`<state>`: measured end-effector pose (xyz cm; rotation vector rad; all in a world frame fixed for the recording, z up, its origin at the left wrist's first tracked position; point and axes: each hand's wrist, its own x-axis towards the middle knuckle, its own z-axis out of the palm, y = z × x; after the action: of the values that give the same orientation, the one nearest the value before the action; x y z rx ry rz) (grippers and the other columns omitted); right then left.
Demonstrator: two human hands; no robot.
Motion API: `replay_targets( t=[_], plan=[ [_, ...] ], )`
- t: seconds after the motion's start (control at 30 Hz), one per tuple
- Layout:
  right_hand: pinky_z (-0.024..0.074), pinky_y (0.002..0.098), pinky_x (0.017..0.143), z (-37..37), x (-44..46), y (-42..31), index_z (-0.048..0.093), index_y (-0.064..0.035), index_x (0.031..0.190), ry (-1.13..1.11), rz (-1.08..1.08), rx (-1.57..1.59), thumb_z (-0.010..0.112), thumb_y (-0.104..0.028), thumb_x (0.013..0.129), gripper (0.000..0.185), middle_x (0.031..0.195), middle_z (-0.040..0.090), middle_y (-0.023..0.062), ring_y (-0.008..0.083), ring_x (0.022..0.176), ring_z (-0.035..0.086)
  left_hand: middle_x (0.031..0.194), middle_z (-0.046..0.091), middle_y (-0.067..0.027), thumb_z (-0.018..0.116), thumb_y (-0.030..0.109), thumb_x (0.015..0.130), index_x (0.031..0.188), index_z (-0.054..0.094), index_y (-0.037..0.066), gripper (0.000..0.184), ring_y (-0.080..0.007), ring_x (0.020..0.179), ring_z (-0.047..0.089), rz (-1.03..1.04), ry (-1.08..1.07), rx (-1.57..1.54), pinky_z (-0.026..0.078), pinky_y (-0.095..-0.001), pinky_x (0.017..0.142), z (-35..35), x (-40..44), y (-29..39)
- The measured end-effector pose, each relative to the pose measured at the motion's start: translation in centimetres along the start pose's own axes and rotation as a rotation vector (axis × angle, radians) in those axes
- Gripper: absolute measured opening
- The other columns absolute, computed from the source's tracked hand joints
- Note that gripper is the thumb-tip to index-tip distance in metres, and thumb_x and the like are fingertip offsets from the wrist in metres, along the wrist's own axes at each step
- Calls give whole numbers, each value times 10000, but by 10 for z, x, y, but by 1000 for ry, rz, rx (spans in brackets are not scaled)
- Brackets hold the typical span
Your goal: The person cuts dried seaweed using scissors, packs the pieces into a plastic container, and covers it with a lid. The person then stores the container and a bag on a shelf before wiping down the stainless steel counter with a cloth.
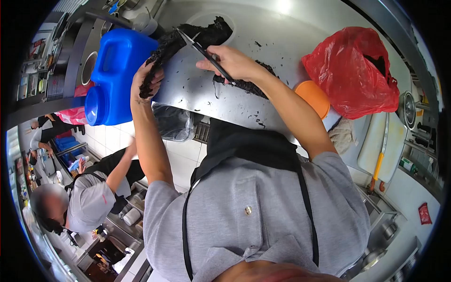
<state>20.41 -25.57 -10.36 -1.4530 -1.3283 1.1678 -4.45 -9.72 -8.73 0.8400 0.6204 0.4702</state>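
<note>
So the left hand point(148, 77) has its fingers curled round the near end of a long, shaggy dark piece point(174, 43), which stretches over the steel counter point(188, 91) to a round clear rim point(233, 29). The right hand point(232, 63) is closed around the dark handles of what look like scissors point(202, 50), blades up against that piece. A second dark piece point(253, 87) lies right under the right forearm, crumbs scattered around. Biggest worry imo is the blades: the stuff looks ragged and maybe slick, so if it twists or tears, the tips could skid toward the left fingers. That grip is also near the counter's edge, so loose bits could drop into the lined bin point(174, 122) or onto the floor. And the blue jug point(112, 70) is right beside the left hand, so a hard tug sideways might knock it.
</note>
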Motion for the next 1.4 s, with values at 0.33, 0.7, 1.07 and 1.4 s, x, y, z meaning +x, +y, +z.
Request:
replay_targets(
  t=[0.33,0.7,1.07,1.4],
  plan=[
    [476,277,708,-2,-47,22,469,-65,1234,-307,146,187,571,-462,988,478,926,517,9,100,780,496,783,623,-26,624,194,963,1167,573,43,259,-99,539,574,141,177,314,436,-218,443,30,-6,3],
    [482,296,725,-13,-51,13,503,-25,1224,-142,38,293,592,-604,923,658,986,595,74,155,882,557,1035,696,-56,644,208,965,1205,618,-23,335,-108,858,665,145,129,402,536,-247,783,85,22,-23],
    [472,316,752,-9,-41,26,538,15,1198,-4,-39,97,667,-580,887,683,855,611,114,194,795,577,1036,701,-65,670,225,941,1208,627,-24,368,-112,862,669,94,32,480,534,-246,782,82,34,-20],
    [425,290,448,-14,-37,23,554,-1,1098,-23,67,187,696,-497,896,554,672,545,11,110,528,520,994,710,-63,654,198,948,1167,635,-17,307,-100,811,675,10,6,435,540,-233,752,68,42,-14]
  ],
)
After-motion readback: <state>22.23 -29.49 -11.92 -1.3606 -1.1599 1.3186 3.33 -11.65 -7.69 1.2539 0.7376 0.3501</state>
